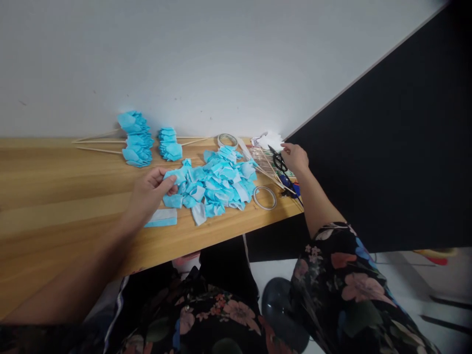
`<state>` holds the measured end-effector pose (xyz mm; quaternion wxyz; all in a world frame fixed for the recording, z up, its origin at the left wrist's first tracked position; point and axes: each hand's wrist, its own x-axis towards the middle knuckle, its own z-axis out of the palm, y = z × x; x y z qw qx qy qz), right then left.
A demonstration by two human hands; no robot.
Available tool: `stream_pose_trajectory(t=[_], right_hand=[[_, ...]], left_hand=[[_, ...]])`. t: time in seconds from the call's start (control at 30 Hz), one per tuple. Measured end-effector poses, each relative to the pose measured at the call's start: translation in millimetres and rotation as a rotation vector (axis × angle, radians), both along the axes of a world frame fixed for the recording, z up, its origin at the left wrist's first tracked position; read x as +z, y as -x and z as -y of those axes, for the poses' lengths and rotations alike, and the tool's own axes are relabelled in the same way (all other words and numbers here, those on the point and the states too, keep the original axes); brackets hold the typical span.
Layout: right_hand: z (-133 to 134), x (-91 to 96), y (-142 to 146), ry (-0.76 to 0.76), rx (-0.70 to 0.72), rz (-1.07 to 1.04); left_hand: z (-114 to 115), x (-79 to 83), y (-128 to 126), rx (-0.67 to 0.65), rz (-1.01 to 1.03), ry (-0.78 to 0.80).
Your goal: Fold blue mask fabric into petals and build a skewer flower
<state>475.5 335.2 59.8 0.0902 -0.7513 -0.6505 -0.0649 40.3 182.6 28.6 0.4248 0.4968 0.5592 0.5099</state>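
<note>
A heap of light blue paper pieces (217, 184) lies in the middle of the wooden table (66, 196). My left hand (151, 191) rests at the heap's left edge, thumb and fingers pinched on one blue piece. My right hand (295, 157) reaches to the table's right end, fingers curled over white paper cut-outs (268, 140) and next to black scissors (279, 161). I cannot make out whether it holds anything.
Finished blue paper flowers on wooden sticks (136, 140) lie at the back by the white wall. Two tape rings (264, 197) (226, 140) sit near the heap, a folded blue strip (162, 218) in front. A black panel borders the table on the right.
</note>
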Motion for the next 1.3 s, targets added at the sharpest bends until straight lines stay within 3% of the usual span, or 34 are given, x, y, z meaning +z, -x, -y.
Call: stream_pose_trajectory(t=[0.13,0.4,0.6,0.77,0.97,1.2,1.3], right_hand=[[11,0.2,-1,0.088,-0.043,0.047],[29,-28.3,34,0.188,-0.041,0.161],[32,-19.9,29,0.242,-0.039,0.114],[40,-24.2,21,0.361,0.072,0.046],[45,-38.7,17,0.296,0.171,-0.010],[23,-17.4,7,0.204,0.079,-0.002],[7,-17.8,11,0.216,0.017,0.035]], left_hand=[[1,0.7,-1,0.005,0.013,0.003],[0,-1.8,-1,0.012,0.017,0.028],[0,-1.3,0,-0.015,-0.013,0.009],[1,-2.3,1,-0.035,-0.043,-0.004],[-1,-7.7,3,-0.030,-0.023,0.004],[-3,-8.9,3,-0.026,-0.004,-0.001],[-3,-8.8,3,-0.025,-0.024,-0.001]])
